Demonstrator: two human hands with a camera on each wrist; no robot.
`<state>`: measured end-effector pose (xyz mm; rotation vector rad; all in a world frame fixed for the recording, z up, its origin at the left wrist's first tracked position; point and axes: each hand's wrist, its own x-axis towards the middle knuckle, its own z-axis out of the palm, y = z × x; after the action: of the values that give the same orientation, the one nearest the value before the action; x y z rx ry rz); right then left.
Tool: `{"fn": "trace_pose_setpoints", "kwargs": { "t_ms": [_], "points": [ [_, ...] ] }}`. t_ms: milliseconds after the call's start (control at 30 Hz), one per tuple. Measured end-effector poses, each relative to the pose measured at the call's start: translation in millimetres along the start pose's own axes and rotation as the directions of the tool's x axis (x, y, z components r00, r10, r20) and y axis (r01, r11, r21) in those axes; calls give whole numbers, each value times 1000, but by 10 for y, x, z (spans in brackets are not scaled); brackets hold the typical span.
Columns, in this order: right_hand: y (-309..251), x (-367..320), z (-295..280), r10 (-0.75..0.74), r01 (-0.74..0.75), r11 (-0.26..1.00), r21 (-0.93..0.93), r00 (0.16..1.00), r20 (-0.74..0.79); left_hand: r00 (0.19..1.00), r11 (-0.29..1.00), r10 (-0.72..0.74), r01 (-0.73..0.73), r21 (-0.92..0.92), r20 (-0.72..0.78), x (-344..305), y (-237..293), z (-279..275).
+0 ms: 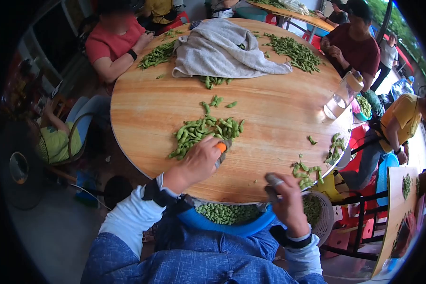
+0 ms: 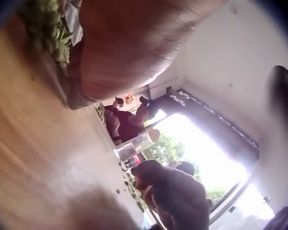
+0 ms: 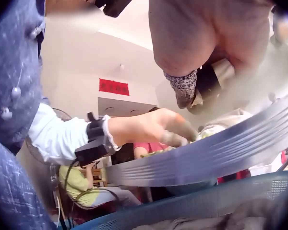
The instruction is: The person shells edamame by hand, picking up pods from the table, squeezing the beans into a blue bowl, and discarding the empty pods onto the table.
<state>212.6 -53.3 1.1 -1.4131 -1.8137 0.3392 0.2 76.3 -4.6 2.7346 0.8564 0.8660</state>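
Green soybean pods (image 1: 194, 135) lie heaped on the round wooden table (image 1: 270, 118). My left hand (image 1: 199, 161) reaches over the near right side of the heap, an orange band and grey covers on its fingers. Those fingers bend down at the tabletop in the right wrist view, with no pod showing between them. My right hand (image 1: 288, 206) is at the table's front edge, fingers loosely bent, with no object visible in it. A speckled cover (image 3: 183, 88) wraps one of its digits. Below the edge, a blue basin (image 1: 246, 229) contains shelled beans (image 1: 227, 214).
A grey cloth (image 1: 227, 47) covers more pods at the far side. Loose pods (image 1: 307, 173) lie near my right hand. A clear jug (image 1: 341, 99) stands at the right rim. A pale basket (image 1: 324, 213) sits below right. Other people sit around the table.
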Motion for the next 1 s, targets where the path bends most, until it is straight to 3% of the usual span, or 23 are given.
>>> {"fn": "trace_pose_setpoints", "kwargs": {
  "t_ms": [100,200,233,267,333,367,433,467,533,600,667,700,767,833,867,933,967,1000],
  "points": [
    [-83,81,229,-132,128,991,36,970,206,975,987,-70,36,159,213,34,-97,148],
    [45,51,280,-10,20,997,-78,993,119,937,987,-152,125,104,316,69,-62,116],
    [18,63,241,39,-38,999,-22,998,45,903,975,-195,136,175,382,87,-17,48],
    [-5,52,220,138,-142,987,69,989,56,899,951,-265,303,-58,350,63,11,27],
    [-35,15,203,326,-342,908,244,940,102,847,682,-408,531,-502,341,-39,95,35],
    [-61,-5,241,373,-401,804,439,915,151,851,501,-421,507,-701,314,-81,144,49],
    [-154,-19,379,416,-470,473,746,865,281,854,315,-439,437,-842,279,-150,340,47],
    [-197,-3,421,386,-455,436,777,874,295,853,220,-453,388,-895,259,-177,434,38],
    [-268,23,469,326,-426,357,832,891,316,909,382,-384,315,-869,161,-266,487,47],
    [-222,-13,500,293,-401,446,800,910,293,936,417,-325,271,-868,137,-342,497,35],
    [-191,-58,531,345,-407,544,734,906,246,903,351,-403,302,-886,148,-399,562,39],
    [-202,-39,492,293,-332,683,650,940,173,884,317,-441,315,-895,155,-411,586,34],
    [-242,37,375,150,-160,892,422,987,58,754,-8,-401,565,-825,520,-442,510,-73],
    [-231,85,329,-48,49,973,226,999,-12,577,-266,-308,711,-651,756,-426,524,-143],
    [-226,98,317,-153,156,981,119,988,-31,571,-352,-223,708,-612,790,-419,514,-132],
    [-210,98,321,-221,221,973,63,975,-14,563,-507,-46,699,-505,825,-423,477,-95],
    [-205,98,327,-254,254,967,36,967,-5,577,-530,-35,681,-505,816,-435,469,-85],
    [-217,83,343,-150,153,983,104,988,-34,591,-553,-24,664,-503,807,-449,469,-73]
  ]
}}
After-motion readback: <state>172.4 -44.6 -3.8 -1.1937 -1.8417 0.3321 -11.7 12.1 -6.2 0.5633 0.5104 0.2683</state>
